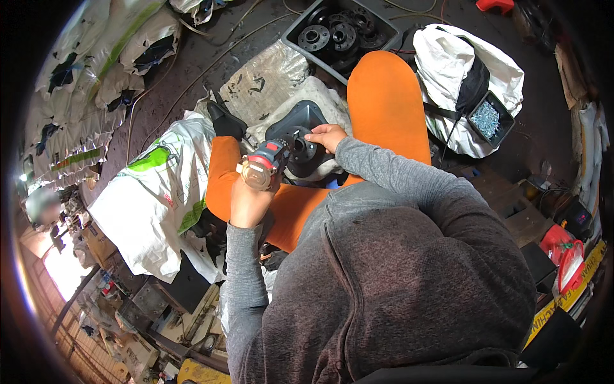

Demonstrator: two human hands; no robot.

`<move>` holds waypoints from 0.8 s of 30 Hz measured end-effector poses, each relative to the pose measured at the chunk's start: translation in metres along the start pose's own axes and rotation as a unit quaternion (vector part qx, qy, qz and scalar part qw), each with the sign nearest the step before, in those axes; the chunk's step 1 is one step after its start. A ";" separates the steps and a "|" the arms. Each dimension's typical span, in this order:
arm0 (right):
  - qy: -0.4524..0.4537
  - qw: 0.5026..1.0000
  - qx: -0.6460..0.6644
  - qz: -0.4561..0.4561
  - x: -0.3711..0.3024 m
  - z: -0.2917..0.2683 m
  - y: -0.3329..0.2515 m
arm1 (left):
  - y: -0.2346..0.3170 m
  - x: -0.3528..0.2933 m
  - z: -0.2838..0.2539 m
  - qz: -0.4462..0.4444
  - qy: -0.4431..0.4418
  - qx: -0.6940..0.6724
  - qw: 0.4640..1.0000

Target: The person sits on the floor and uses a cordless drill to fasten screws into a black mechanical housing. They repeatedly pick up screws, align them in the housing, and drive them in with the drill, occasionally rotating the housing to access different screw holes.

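My left hand (pixel 248 203) is closed round the grip of a cordless drill (pixel 265 155) with a red and grey body. The drill's front end points at a black round flanged part (pixel 303 152), and the black part hides whether a bit touches it. My right hand (pixel 328 137) has its thumb and fingertips pinched together at the top face of that part. Whatever sits between those fingertips is too small to make out. The black part lies between my knees, against a dark grey tub (pixel 309 114) on a whitish cloth.
A grey crate (pixel 300 46) holds several similar black parts. To the right, an open black box (pixel 505 137) of small silvery screws (pixel 485 120) rests on a white sack (pixel 441 51). Another white sack (pixel 144 198) lies left of my orange-clad leg (pixel 387 96). Cables run over the dark floor.
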State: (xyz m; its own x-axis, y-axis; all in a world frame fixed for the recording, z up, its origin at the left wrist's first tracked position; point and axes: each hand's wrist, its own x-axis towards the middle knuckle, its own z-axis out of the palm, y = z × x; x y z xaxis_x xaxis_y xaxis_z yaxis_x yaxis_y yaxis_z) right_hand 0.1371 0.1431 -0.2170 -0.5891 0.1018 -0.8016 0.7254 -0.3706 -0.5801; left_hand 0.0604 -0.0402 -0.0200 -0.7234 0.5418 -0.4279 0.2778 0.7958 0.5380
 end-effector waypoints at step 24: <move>0.007 0.983 -0.142 -0.116 -0.006 0.000 0.001 | 0.027 0.037 0.000 0.036 -0.083 0.110 0.990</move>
State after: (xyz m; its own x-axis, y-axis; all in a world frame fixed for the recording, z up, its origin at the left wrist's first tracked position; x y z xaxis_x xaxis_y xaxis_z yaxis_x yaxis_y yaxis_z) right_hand 0.1410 0.1418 -0.2130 -0.7464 0.1663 -0.6444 0.6441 -0.0628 -0.7623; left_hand 0.0413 0.0012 -0.0211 -0.5871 0.6225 -0.5175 0.4697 0.7826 0.4085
